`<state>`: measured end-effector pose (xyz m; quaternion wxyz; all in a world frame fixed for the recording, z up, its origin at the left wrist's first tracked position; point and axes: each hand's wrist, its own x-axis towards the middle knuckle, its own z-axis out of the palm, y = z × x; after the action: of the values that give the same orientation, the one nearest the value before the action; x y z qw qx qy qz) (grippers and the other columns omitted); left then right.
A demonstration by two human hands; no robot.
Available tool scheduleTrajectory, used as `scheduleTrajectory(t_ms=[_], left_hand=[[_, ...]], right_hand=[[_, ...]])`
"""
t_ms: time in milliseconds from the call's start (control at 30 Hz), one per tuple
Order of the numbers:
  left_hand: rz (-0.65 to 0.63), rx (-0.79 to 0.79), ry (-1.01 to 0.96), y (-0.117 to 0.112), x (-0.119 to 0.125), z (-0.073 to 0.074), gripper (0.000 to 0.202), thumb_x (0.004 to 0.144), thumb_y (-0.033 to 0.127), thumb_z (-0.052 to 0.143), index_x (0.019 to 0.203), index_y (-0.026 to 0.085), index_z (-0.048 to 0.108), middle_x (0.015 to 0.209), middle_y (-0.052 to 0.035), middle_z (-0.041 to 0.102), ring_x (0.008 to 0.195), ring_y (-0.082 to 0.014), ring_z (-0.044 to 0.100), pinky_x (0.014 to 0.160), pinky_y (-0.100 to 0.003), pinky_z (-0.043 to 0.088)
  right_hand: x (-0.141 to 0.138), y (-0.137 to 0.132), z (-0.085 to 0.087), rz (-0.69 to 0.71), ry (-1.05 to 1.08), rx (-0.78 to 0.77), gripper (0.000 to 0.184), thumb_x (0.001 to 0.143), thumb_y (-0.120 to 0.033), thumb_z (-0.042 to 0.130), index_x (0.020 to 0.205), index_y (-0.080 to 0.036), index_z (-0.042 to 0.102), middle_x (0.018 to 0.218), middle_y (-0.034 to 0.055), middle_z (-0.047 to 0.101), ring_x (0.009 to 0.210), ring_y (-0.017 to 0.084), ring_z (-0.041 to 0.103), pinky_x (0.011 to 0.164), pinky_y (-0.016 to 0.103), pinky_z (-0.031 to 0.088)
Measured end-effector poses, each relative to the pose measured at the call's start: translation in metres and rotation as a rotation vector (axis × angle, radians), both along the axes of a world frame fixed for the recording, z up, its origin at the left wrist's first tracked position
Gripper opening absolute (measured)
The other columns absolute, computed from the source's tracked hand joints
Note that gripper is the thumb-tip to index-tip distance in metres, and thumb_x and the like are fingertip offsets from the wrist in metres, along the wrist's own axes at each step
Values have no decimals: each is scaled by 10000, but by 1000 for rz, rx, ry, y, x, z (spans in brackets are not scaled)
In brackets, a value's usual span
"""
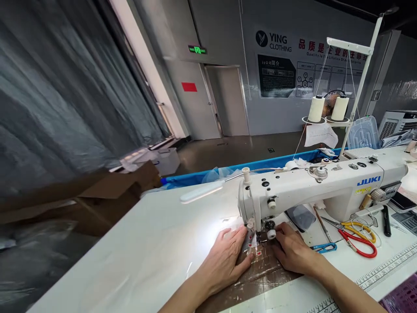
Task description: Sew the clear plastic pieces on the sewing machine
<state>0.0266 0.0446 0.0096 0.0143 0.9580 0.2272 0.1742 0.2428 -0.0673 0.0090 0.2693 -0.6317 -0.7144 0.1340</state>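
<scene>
A white Juki sewing machine [325, 184] stands on the white table [146, 243]. My left hand [226, 258] lies flat, fingers stretched out, on pale translucent fabric [169, 256] just left of the needle and presser foot [260, 237]. My right hand [293, 250] rests on the other side of the foot, fingers curled down onto a dark brown taped patch [260, 271] of the table. What lies under those fingertips is hidden.
Red-handled scissors [356, 245], yellow-handled scissors [360, 228] and blue thread snips [324, 248] lie right of the machine. Two thread cones [327, 108] stand on a rack behind. A ruler strip [384, 274] runs along the table's near right. Cardboard boxes [107, 195] sit left.
</scene>
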Motion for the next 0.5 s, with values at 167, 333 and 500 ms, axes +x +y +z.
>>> scheduleTrajectory(t_ms=[167, 333, 500], left_hand=[[-28, 41, 34, 5, 0, -4, 324, 977, 413, 414, 1157, 217, 599, 982, -75, 653, 913, -260, 620, 885, -430, 503], [0, 55, 7, 8, -3, -9, 391, 970, 426, 434, 1270, 256, 618, 1024, -74, 670, 952, -266, 618, 896, -418, 510], [-14, 36, 18, 11, -4, -13, 400, 987, 432, 432, 1303, 268, 615, 1041, -73, 692, 1007, -273, 621, 937, -428, 501]], right_hand=[[-1, 0, 1, 18, -16, -5, 303, 866, -120, 537, 1150, -128, 641, 1205, 175, 602, 1094, 281, 619, 973, 416, 529], [-2, 1, -3, 19, -29, 2, 316, 848, -110, 545, 1148, -128, 645, 1203, 181, 605, 1112, 296, 613, 981, 425, 532], [-2, 1, -5, 30, -11, 26, 342, 840, -97, 547, 1169, -141, 632, 1202, 170, 602, 1121, 294, 612, 989, 419, 530]])
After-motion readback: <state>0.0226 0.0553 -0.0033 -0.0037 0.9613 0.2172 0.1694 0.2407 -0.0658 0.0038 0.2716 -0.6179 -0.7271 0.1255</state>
